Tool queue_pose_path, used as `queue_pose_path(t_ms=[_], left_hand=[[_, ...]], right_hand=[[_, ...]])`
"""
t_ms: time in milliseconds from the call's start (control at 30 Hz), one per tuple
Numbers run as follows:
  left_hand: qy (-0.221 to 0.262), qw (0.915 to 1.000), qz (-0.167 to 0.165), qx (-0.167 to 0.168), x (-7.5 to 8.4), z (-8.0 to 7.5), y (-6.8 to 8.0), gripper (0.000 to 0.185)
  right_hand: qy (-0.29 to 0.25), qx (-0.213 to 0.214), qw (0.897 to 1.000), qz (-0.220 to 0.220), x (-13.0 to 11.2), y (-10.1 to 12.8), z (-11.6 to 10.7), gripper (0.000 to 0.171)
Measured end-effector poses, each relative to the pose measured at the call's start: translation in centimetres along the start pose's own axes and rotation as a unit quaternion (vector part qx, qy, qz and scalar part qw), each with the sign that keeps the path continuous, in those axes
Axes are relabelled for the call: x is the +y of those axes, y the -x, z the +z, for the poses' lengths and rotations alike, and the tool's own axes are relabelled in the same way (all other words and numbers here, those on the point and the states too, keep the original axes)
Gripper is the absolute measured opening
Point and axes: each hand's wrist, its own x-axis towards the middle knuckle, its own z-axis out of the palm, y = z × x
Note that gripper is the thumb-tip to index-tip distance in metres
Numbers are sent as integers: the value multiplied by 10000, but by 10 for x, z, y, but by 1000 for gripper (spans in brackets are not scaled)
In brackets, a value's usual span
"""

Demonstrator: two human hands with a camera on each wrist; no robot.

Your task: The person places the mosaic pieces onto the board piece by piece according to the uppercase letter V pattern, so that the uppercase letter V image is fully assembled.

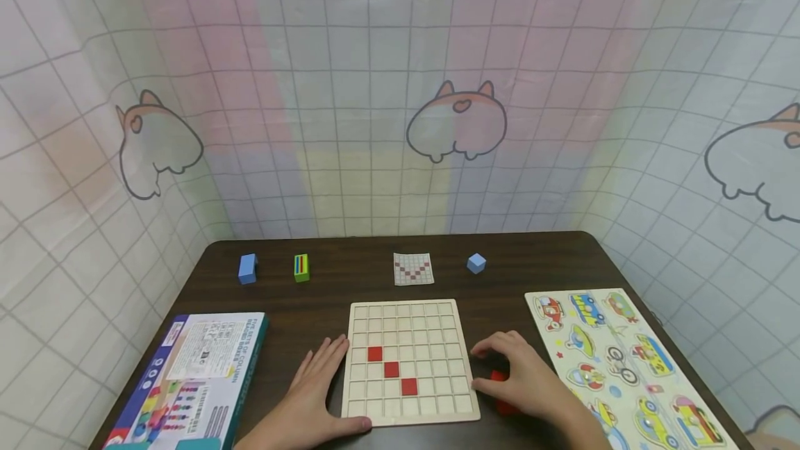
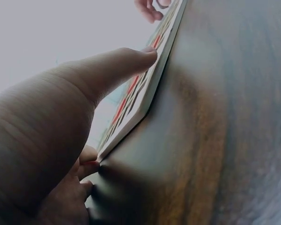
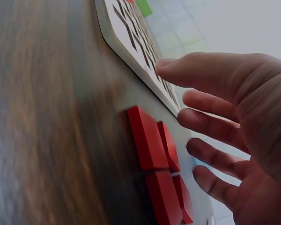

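Observation:
A pale wooden grid board [image 1: 434, 351] lies mid-table. Three red square tiles [image 1: 391, 369] sit in its cells, stepping diagonally down to the right. Along the board's left edge, my left hand [image 1: 309, 398] rests with fingers extended, and its thumb lies on the near left corner. My right hand [image 1: 528, 379] hovers by the board's right edge, fingers loosely bent and apart, holding nothing in the right wrist view. Beneath and beside it lie several loose red tiles [image 3: 147, 140] on the table, partly hidden by the hand in the head view.
A printed card [image 1: 413, 269] with a red zigzag pattern lies behind the board, near a blue cube [image 1: 476, 263]. Farther left stand a striped green block [image 1: 301, 268] and a blue block [image 1: 247, 269]. A boxed set [image 1: 212, 349] flanks the left; a vehicle picture puzzle [image 1: 615, 394], the right.

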Motion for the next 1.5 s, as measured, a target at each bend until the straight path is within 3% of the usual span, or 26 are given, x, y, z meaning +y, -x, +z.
queue_pose_path(t_ms=[433, 933, 1200, 1500], left_hand=[[24, 9999, 99, 46, -2, -2, 1, 143], [32, 9999, 151, 49, -4, 0, 1, 144], [26, 9997, 220, 50, -5, 1, 1, 142], [85, 9996, 250, 79, -6, 1, 2, 141]], right_hand=[[4, -210, 9997, 101, 8, 10, -10, 40], [149, 120, 9993, 317, 22, 19, -10, 30], [111, 94, 9990, 414, 24, 21, -13, 24], [131, 409, 9989, 202, 24, 17, -14, 22]])
